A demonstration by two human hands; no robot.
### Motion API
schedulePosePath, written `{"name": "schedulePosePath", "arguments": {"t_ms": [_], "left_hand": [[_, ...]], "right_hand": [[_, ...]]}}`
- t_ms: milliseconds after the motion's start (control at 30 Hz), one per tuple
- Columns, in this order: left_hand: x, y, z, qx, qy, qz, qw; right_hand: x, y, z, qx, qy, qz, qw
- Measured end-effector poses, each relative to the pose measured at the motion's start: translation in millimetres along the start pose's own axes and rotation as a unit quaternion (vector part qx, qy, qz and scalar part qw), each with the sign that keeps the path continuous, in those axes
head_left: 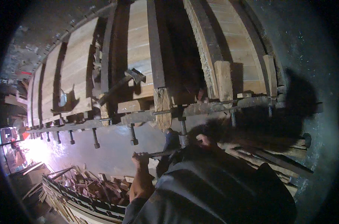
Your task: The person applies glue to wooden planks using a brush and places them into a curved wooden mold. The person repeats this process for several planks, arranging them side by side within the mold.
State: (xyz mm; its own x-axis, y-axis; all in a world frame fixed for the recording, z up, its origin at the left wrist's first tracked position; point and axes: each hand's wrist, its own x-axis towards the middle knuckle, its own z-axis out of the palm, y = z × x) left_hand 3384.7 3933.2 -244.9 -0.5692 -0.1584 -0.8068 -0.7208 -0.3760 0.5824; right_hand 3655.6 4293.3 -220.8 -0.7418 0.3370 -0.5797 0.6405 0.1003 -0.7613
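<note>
My left hand [140, 158] is wrapped round the end of a dark metal bar handle [160, 153]. The bar runs right to the lower end of an upright threaded bolt [183, 138], where my dark sleeve hides how they meet. On the bolt's right side is my right hand [203, 140], its fingers curled; what they hold is hidden. The bolt hangs from a long metal rail [210, 107] along the near edge of a clamping frame. Just above the bolt, a rough wooden block [163, 108] stands against the rail.
Pale glued boards [139, 41] lie between dark beams [156, 44]. A hammer-like tool [136, 76] rests on them. Several more bolts [132, 135] hang along the rail. Wood scraps [98, 184] lie at lower left, long timber strips [285, 164] at right. Bright light glares at far left.
</note>
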Motion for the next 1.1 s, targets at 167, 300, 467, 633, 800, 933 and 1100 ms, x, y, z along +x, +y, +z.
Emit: {"name": "schedulePosePath", "arguments": {"t_ms": [167, 300, 467, 633, 800, 933, 1100], "left_hand": [[-34.1, 18.2, 11.6, -0.071, -0.042, 0.02, 0.996], [-68.1, 29.1, 20.0, -0.147, -0.003, 0.031, 0.989], [-100.2, 34.1, 25.6, -0.111, -0.034, 0.128, 0.985], [-127.5, 29.5, 22.2, -0.094, -0.117, 0.242, 0.958], [-130.2, 25.9, 24.2, -0.13, -0.085, 0.293, 0.943], [-136.1, 11.1, 33.2, -0.094, -0.071, 0.288, 0.95], [-191.7, -1.8, 61.8, -0.124, 0.016, 0.261, 0.957]], "right_hand": [[1.7, 53.5, -33.2, 0.018, -0.009, -0.098, 0.995], [-12.0, 80.9, -67.6, -0.026, -0.021, -0.228, 0.973], [-25.0, 62.3, -131.3, -0.027, -0.277, -0.137, 0.951], [-61.9, 25.6, -172.6, -0.054, -0.144, -0.188, 0.97], [-45.8, -4.5, -145.7, -0.033, -0.09, -0.212, 0.973], [-12.1, -17.8, -112.2, -0.078, -0.127, -0.17, 0.974], [-9.0, -78.6, -48.5, -0.159, -0.053, -0.159, 0.973]]}}
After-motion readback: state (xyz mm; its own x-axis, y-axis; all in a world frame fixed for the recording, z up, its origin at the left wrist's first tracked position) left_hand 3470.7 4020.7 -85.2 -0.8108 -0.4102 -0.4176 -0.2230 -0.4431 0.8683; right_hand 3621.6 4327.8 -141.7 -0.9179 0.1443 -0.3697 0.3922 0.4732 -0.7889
